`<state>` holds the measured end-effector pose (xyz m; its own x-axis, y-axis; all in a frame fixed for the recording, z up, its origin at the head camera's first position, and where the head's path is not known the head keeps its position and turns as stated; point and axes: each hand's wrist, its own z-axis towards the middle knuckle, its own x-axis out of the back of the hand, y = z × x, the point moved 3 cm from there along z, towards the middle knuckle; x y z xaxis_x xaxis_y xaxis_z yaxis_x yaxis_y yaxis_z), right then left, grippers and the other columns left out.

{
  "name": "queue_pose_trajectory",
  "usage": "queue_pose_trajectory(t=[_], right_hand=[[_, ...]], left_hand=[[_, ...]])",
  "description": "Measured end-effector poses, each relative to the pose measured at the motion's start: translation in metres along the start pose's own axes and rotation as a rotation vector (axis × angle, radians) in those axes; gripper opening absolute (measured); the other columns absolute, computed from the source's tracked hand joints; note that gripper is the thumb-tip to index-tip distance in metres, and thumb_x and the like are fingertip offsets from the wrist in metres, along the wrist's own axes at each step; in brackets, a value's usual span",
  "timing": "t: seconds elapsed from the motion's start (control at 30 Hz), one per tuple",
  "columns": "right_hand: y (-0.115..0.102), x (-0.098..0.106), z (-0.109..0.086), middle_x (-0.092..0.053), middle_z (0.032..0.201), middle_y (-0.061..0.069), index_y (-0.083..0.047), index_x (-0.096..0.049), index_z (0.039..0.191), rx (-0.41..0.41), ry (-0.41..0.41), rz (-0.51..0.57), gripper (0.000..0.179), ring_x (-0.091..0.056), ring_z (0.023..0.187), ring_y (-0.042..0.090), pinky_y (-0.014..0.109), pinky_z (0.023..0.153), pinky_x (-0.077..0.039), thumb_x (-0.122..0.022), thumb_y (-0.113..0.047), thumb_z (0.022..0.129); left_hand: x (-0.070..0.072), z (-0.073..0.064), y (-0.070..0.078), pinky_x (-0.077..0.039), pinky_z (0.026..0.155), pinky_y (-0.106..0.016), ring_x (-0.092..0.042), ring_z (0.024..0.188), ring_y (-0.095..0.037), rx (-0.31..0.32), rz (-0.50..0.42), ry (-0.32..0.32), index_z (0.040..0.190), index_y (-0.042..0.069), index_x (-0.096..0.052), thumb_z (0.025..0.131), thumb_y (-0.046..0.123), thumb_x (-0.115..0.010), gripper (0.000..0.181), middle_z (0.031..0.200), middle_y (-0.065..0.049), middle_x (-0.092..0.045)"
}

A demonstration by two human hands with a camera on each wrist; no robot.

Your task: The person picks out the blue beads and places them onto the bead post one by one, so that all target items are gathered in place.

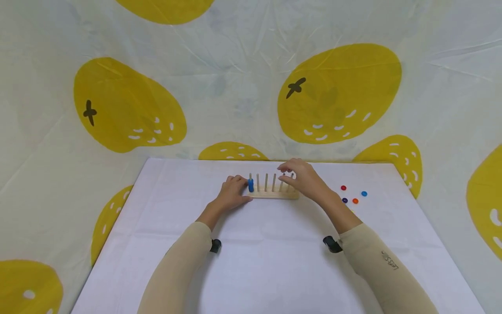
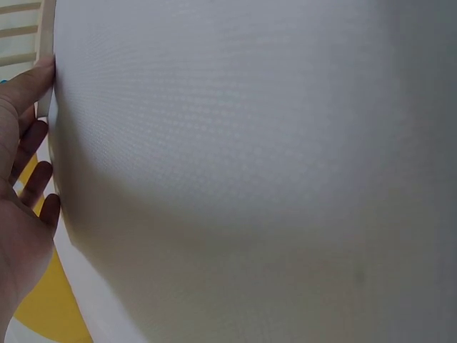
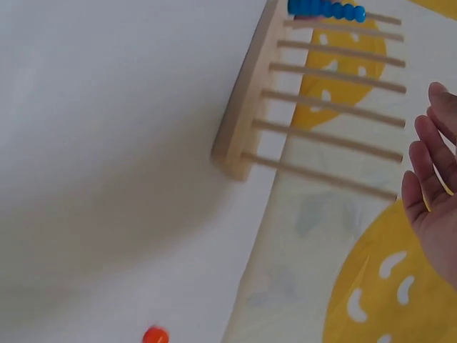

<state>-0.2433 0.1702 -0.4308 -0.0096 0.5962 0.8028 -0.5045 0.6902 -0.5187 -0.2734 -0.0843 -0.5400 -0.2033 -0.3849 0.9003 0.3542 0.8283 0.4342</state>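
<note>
A wooden peg stand point(image 1: 274, 196) with several upright pegs stands near the back of the table. Blue beads point(image 1: 251, 185) are stacked on its leftmost peg, whose tip shows above them. My left hand point(image 1: 231, 194) grips the stand's left end, thumb on the front of the base and fingers around the side and back. Above the right-hand pegs hovers my right hand point(image 1: 303, 176), fingers loosely bent and thumb apart from them. In the right wrist view that hand point(image 3: 437, 193) is beside the peg tips, and no bead shows in it. The other pegs are bare.
Loose beads lie right of the stand: red point(image 1: 343, 188), blue point(image 1: 364, 193), dark purple point(image 1: 345, 200) and orange point(image 1: 355, 201). A yellow bit point(image 1: 352, 211) peeks out by the right forearm. Behind the white-covered table point(image 1: 270, 270) hangs a patterned cloth point(image 1: 235, 96).
</note>
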Motion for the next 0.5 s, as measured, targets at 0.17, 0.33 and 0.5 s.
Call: queue_pose_trajectory(t=[0.17, 0.33, 0.5], right_hand=[[0.021, 0.014, -0.02, -0.072, 0.113, 0.008, -0.008, -0.072, 0.118, 0.001, 0.046, -0.027, 0.029, -0.063, 0.103, 0.027, 0.046, 0.088, -0.055, -0.08, -0.015, 0.09], [0.043, 0.025, -0.037, -0.07, 0.113, 0.008, -0.007, -0.072, 0.119, -0.017, 0.073, -0.062, 0.031, -0.062, 0.103, 0.027, 0.048, 0.087, -0.056, -0.081, -0.014, 0.09], [0.062, 0.035, -0.054, -0.071, 0.108, 0.009, -0.004, -0.072, 0.116, -0.009, 0.131, -0.101, 0.031, -0.064, 0.099, 0.027, 0.046, 0.081, -0.055, -0.082, -0.009, 0.087]], left_hand=[[0.0, 0.0, 0.0, -0.04, 0.111, -0.049, -0.046, 0.133, -0.03, 0.007, 0.0, -0.007, 0.141, 0.01, -0.06, 0.089, 0.041, -0.081, 0.063, 0.14, -0.006, -0.059], [0.0, 0.0, -0.001, -0.04, 0.112, -0.049, -0.046, 0.133, -0.03, 0.015, 0.001, -0.001, 0.141, 0.011, -0.06, 0.089, 0.04, -0.081, 0.063, 0.14, -0.006, -0.059], [0.0, 0.0, -0.001, -0.038, 0.114, -0.047, -0.045, 0.134, -0.029, 0.023, -0.01, -0.013, 0.142, 0.01, -0.06, 0.09, 0.04, -0.08, 0.064, 0.141, -0.005, -0.058]])
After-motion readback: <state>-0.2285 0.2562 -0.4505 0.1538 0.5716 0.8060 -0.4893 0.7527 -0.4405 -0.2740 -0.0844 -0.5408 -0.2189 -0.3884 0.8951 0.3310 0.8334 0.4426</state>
